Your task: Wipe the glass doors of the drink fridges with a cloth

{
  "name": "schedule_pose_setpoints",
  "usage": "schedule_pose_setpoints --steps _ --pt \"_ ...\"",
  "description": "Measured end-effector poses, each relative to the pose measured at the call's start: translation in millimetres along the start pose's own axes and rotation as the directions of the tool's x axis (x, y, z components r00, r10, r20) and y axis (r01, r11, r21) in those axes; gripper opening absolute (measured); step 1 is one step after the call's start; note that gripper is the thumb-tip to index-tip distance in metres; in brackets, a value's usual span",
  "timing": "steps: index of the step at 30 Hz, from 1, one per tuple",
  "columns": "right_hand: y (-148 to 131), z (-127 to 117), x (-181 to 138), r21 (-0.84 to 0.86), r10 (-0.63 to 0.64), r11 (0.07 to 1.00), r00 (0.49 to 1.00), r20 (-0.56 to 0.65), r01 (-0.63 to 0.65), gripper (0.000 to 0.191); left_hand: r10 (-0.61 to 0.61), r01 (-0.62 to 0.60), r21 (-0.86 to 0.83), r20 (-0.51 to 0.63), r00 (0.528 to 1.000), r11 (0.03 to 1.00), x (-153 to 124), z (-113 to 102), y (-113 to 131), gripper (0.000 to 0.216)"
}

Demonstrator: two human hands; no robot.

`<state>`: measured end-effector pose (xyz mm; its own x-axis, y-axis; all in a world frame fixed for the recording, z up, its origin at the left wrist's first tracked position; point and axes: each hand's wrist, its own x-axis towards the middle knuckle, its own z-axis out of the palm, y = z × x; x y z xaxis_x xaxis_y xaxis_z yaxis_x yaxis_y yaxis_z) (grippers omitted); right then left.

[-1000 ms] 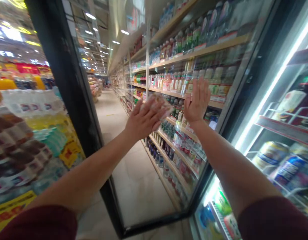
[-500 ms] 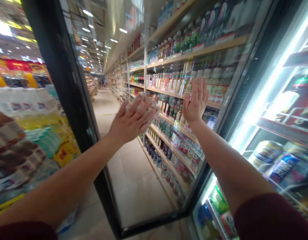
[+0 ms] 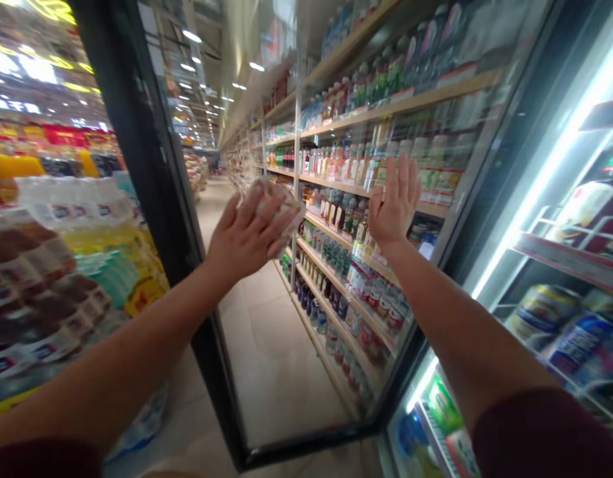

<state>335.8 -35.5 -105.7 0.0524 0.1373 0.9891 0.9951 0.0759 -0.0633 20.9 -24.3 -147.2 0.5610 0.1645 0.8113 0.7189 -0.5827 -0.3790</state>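
My left hand [image 3: 244,232] presses a crumpled whitish cloth [image 3: 285,211] against the glass pane [image 3: 286,372] of a black-framed cooler door. Its fingers are spread over the cloth and cover part of it. My right hand [image 3: 395,206] lies with the palm to the same glass, fingers stretched upward and nothing in them. The door [image 3: 174,219] stands swung out from the cooler. Through and on the glass, shelves of bottles [image 3: 351,159] show behind both hands.
To the right, the lit cooler holds cans [image 3: 582,342] and bottles on wire-fronted shelves [image 3: 570,255]. On the left stand stacked packs of wrapped bottles [image 3: 42,285]. A tiled floor [image 3: 187,398] runs below the door.
My left hand has slid a little to the left across the glass with the cloth. My right hand stays almost in place on the pane. The view has shifted slightly.
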Motion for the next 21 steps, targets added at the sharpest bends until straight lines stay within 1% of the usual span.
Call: schedule_pose_setpoints --steps 2,4,6,7,8,9,10,11,12,13,14,15,16,17,19,20,21 --pt "0 -1 0 -0.001 0.001 1.0 1.0 0.01 -0.001 0.061 -0.106 0.111 0.068 -0.075 0.992 0.991 15 -14 -14 0.06" --pt "0 -1 0 -0.005 0.001 1.0 1.0 0.006 -0.001 0.06 -0.215 0.229 0.096 -0.138 0.967 0.969 25 -23 -21 0.063" --pt "0 -1 0 -0.008 0.002 1.0 1.0 0.002 -0.002 0.06 -0.279 0.298 0.094 -0.175 0.944 0.95 25 -19 -15 0.065" --pt "0 -1 0 -0.007 -0.001 1.0 1.0 -0.002 0.001 0.06 -0.266 0.286 0.096 -0.18 0.947 0.953 22 -13 -7 0.065" --pt "1 -1 -1 -0.005 -0.005 1.0 1.0 -0.007 0.005 0.06 -0.215 0.235 0.103 -0.17 0.962 0.967 17 -5 2 0.066" --pt "1 0 -1 -0.001 -0.008 1.0 1.0 -0.014 0.008 0.06 -0.134 0.151 0.114 -0.147 0.98 0.982 12 3 12 0.066" --pt "2 0 -1 0.003 -0.01 1.0 1.0 -0.02 0.01 0.06 -0.029 0.042 0.123 -0.107 0.994 0.991 8 9 21 0.065" --pt "2 1 -1 0.005 -0.01 1.0 1.0 -0.025 0.01 0.06 0.08 -0.072 0.124 -0.057 0.995 0.99 7 14 27 0.063" --pt "2 2 -1 0.006 -0.009 1.0 1.0 -0.026 0.009 0.06 0.168 -0.165 0.116 -0.014 0.986 0.979 9 15 30 0.062" --pt "3 2 -1 0.006 -0.007 1.0 1.0 -0.026 0.008 0.06 0.219 -0.219 0.105 0.008 0.976 0.97 14 14 29 0.06" --pt "3 2 -1 0.005 -0.006 1.0 1.0 -0.027 0.006 0.06 0.228 -0.227 0.097 0.004 0.974 0.969 22 9 25 0.059" --pt "3 3 -1 0.003 -0.008 1.0 0.999 -0.031 0.008 0.061 0.203 -0.201 0.092 -0.021 0.979 0.975 31 2 18 0.059" --pt "3 3 -1 0.002 -0.012 1.0 0.999 -0.031 0.012 0.061 0.144 -0.139 0.087 -0.062 0.988 0.987 41 -6 9 0.06" --pt "3 2 -1 0.0 -0.015 1.0 0.999 -0.032 0.015 0.061 0.059 -0.05 0.073 -0.116 0.992 0.996 51 -13 1 0.061" --pt "3 1 0 -0.005 -0.016 1.0 0.999 -0.028 0.015 0.061 -0.118 0.126 0.021 -0.218 0.969 0.992 64 -21 -11 0.063" --pt "3 1 0 -0.008 -0.011 1.0 1.0 -0.023 0.011 0.061 -0.184 0.187 -0.012 -0.257 0.949 0.982 67 -20 -12 0.063" --pt "3 0 0 -0.012 -0.006 1.0 1.0 -0.017 0.006 0.061 -0.22 0.219 -0.038 -0.286 0.933 0.975 68 -16 -9 0.064"
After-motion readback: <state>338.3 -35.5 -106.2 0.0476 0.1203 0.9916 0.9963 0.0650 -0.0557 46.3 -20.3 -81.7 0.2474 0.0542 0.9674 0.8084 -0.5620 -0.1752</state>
